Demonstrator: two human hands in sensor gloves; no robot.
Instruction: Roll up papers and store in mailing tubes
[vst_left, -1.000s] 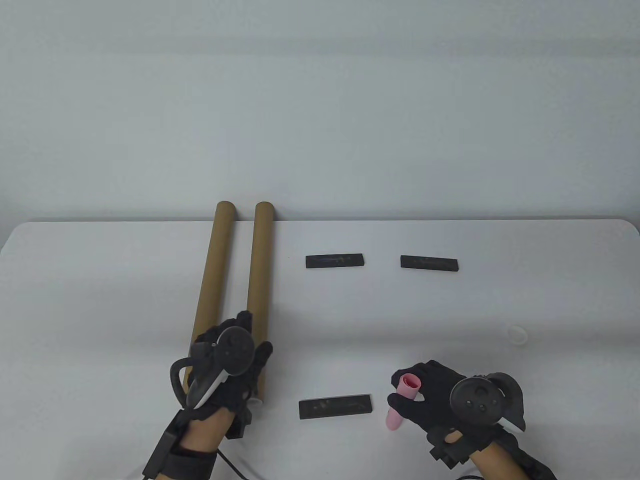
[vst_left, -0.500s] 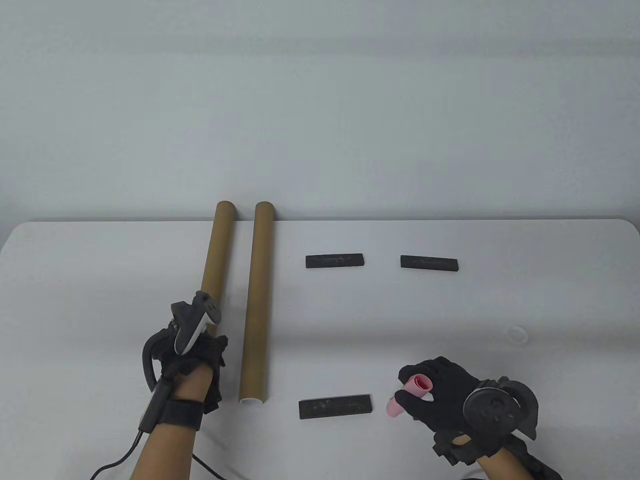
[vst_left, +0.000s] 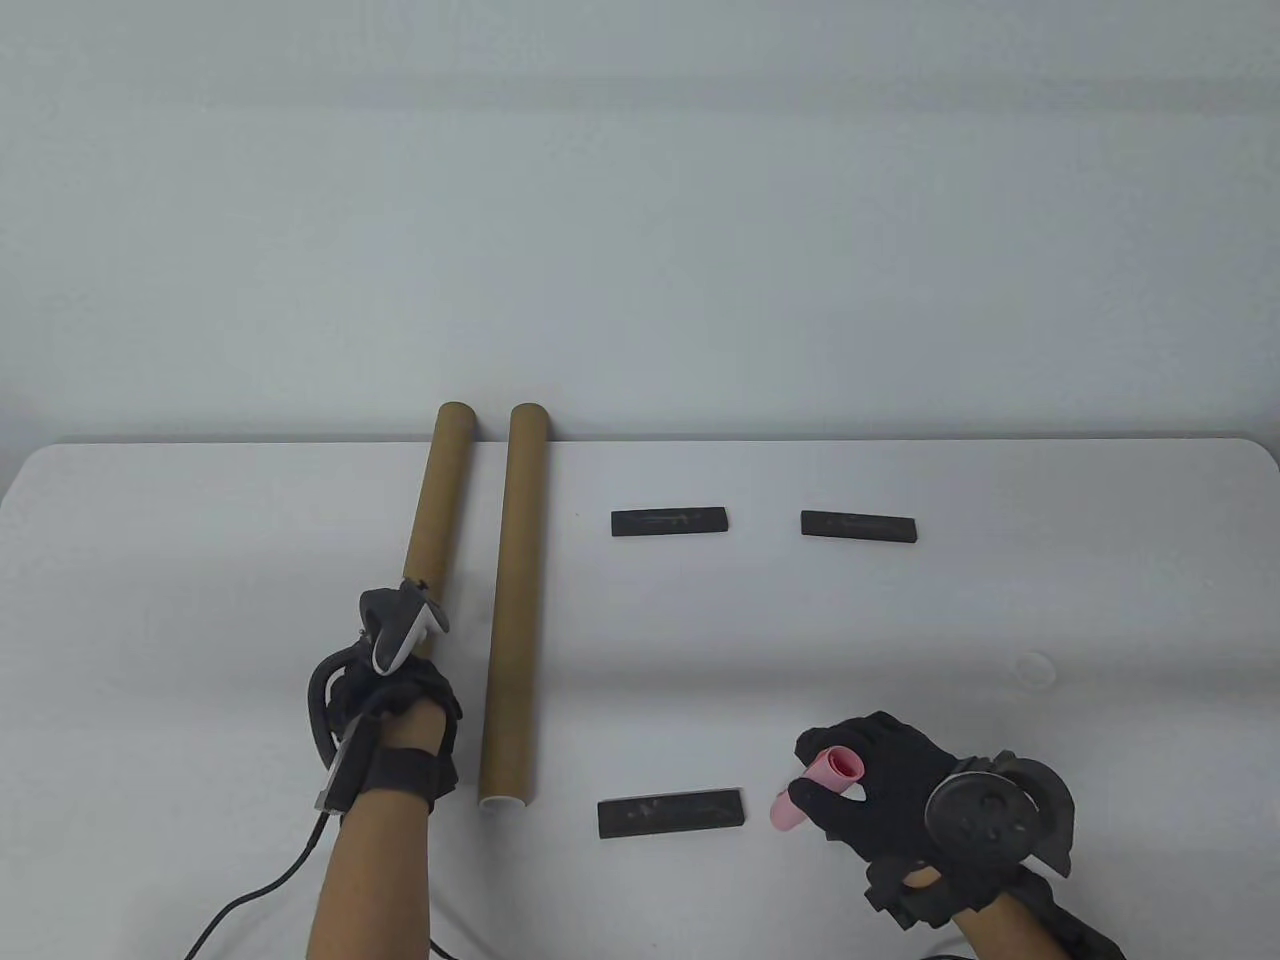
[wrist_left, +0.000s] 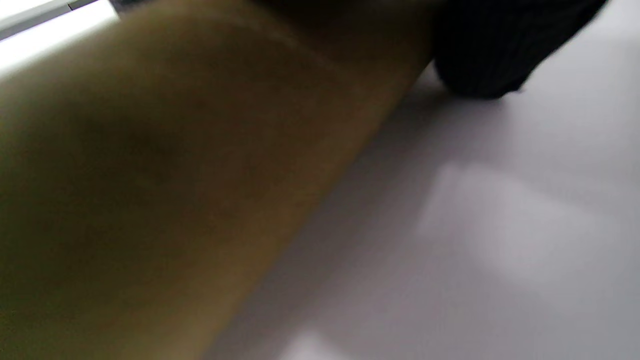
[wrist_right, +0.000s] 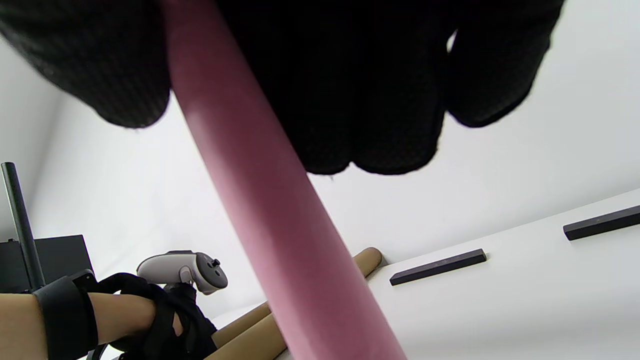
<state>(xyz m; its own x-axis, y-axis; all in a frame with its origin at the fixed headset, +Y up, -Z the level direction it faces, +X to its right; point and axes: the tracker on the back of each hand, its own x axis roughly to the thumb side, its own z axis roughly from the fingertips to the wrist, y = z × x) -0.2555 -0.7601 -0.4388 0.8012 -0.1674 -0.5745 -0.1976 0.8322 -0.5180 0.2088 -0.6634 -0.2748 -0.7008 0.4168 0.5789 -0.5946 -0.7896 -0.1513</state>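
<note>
1. Right hand (vst_left: 885, 785) is wrapped around the pink roll (vst_left: 815, 790), fingers (wrist_right: 385, 100) curled tight over it; the roll stands nearly upright, its lower end near the table (vst_left: 200, 560), beside the nearest black bar (vst_left: 670, 812).
2. Left hand (vst_left: 395, 715) is on the left tube (vst_left: 432, 520), closed over its near end; the wrist view shows a gloved finger (wrist_left: 500, 50) against the tube (wrist_left: 175, 175), though how far the fingers wrap is unclear.
3. Right tube (vst_left: 512, 600) lies flat just beside it, untouched, white-rimmed mouth facing the person.
4. Two more black bars (vst_left: 669, 522) (vst_left: 858, 527) lie further back.
</note>
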